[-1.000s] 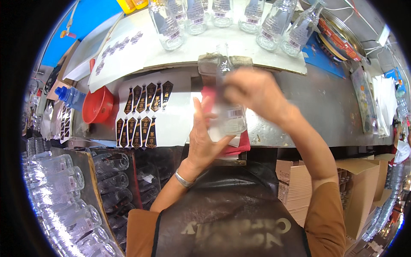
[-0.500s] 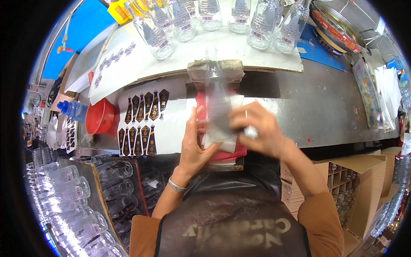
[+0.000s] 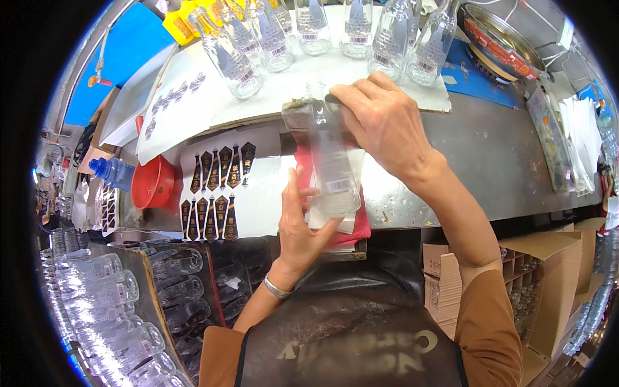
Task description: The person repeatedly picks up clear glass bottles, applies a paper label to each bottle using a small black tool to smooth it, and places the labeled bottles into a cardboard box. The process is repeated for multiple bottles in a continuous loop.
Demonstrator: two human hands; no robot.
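A clear glass bottle (image 3: 337, 174) lies in front of me, its neck pointing away and resting by a cloth-wrapped support (image 3: 297, 115). Beneath its body are a red cloth (image 3: 361, 227) and white sheets. My left hand (image 3: 298, 229) steadies the lower end, thumb by the base and fingers along the left side. Beside the bottle's shoulder and neck, my right hand (image 3: 387, 122) is closed on a dark flat piece (image 3: 335, 98), mostly hidden by the fingers. To the left lies a sheet of dark tie-shaped labels (image 3: 216, 171) in two rows.
Several upright glass bottles (image 3: 313, 29) line the back of a white board (image 3: 290, 80). A red bucket (image 3: 153, 184) stands left. Bottles lie stacked in a rack (image 3: 184, 290) at lower left. An open carton (image 3: 554, 284) with dividers sits lower right, and a metal pan (image 3: 503, 39) back right.
My right hand has moved away from me, from the bottle's lower body up to its neck, with the dark piece. The left hand has stayed by the base.
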